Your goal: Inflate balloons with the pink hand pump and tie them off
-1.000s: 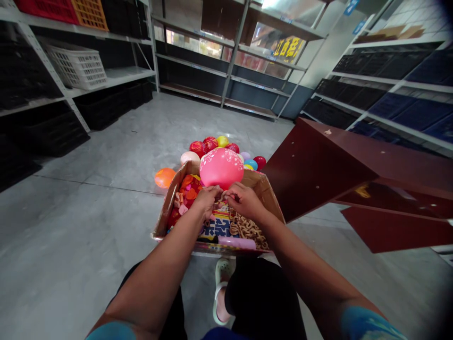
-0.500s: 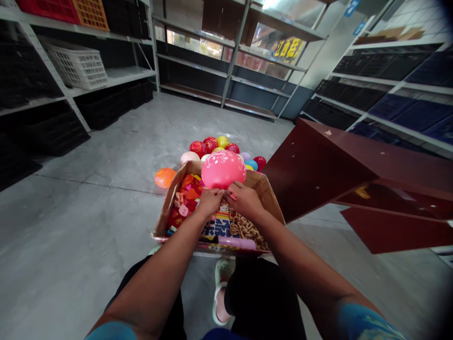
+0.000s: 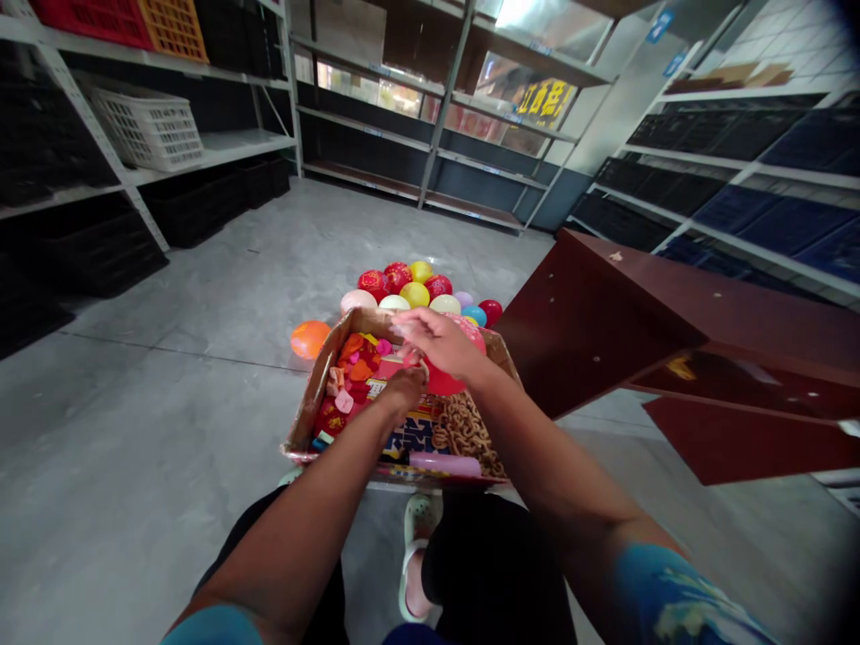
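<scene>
A cardboard box (image 3: 310,394) stands in front of me, and both hands are over it. My left hand (image 3: 405,387) is closed, seemingly at the neck of an inflated pink balloon (image 3: 444,382); the pinched part itself is hidden. Across the balloon's near side reaches my right hand (image 3: 440,342), its fingers stretched out to the left and slightly blurred. Inside the box lie limp orange and pink balloons (image 3: 361,369) at the left, tan curled chain-like pieces (image 3: 467,430) at the right, and a lilac tube (image 3: 443,463) with a black end along the near wall.
Several inflated balloons (image 3: 415,294) rest on the floor beyond the box, with an orange balloon (image 3: 310,339) at its left. A dark red wooden piece of furniture (image 3: 605,313) stands close at the right. Metal shelving (image 3: 430,134) and a white basket (image 3: 151,125) are farther off.
The pink balloon has shifted right and lower, nearer to me. My right hand has left the balloon's neck and moved up and left, fingers now extended; my left hand stays closed, slightly lower.
</scene>
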